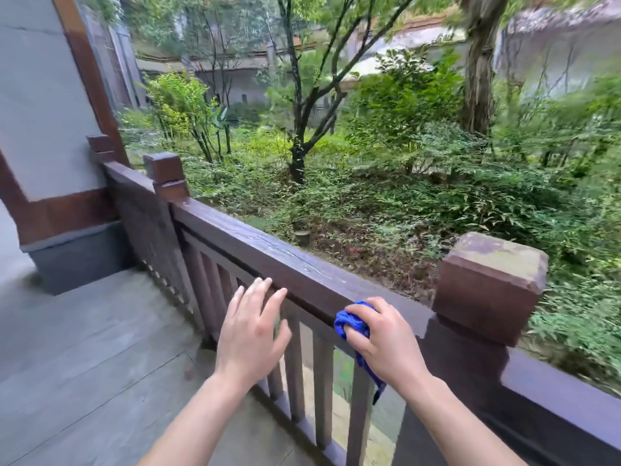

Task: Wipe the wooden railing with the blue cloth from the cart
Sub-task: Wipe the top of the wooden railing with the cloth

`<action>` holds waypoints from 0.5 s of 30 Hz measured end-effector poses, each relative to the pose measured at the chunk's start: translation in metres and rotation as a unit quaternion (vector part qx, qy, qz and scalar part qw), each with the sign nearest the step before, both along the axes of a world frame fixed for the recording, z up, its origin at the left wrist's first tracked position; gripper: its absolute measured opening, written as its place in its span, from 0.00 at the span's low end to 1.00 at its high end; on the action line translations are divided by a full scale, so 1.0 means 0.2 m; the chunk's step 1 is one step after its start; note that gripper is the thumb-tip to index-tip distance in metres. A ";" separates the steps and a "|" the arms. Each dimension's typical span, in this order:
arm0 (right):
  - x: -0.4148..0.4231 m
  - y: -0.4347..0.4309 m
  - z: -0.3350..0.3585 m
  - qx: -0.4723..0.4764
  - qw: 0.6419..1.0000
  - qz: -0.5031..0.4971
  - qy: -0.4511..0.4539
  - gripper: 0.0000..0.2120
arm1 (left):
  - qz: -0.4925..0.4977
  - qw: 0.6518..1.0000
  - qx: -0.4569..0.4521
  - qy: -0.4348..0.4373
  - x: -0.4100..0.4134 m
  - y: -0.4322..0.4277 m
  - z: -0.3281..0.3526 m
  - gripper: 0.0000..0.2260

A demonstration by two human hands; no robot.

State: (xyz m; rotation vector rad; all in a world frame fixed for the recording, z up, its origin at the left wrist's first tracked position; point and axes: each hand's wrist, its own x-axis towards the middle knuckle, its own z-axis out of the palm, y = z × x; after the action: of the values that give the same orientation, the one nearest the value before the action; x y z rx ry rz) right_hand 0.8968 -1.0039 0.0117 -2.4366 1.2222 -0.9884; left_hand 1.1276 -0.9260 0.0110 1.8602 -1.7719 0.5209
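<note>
A dark brown wooden railing point(268, 253) runs from upper left to lower right across the view. My right hand point(383, 334) grips a bunched blue cloth point(349, 321) and presses it on the near edge of the top rail, just left of a square post point(487, 284). A tail of the cloth hangs down below my wrist. My left hand point(252, 327) hovers flat in front of the balusters, fingers spread and empty, its fingertips near the rail's lower edge. The cart is out of view.
Grey floorboards point(84, 348) lie to the left of the railing. A second post point(166, 174) stands further along, near a grey and brown wall point(43, 129). Beyond the rail is a garden with trees and shrubs.
</note>
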 end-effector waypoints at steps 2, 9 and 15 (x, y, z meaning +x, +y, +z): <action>0.06 -0.06 -0.01 0.007 1.000 -0.014 0.004 0.13 | -0.005 1.000 0.007 0.005 0.09 -0.06 -0.02 0.23; 0.15 -0.35 -0.09 0.004 0.996 -0.083 0.017 0.14 | -0.029 0.998 0.060 0.003 0.28 -0.38 -0.15 0.23; 0.24 -0.66 -0.26 -0.010 0.988 -0.124 0.092 0.18 | -0.042 0.994 0.104 0.003 0.39 -0.88 -0.23 0.23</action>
State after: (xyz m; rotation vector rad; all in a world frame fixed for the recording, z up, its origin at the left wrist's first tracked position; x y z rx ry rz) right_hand 0.9450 -1.1367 -0.0393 -2.4788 1.6175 -0.8524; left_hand 1.2048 -1.1020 -0.0350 1.9097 -1.9555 0.3076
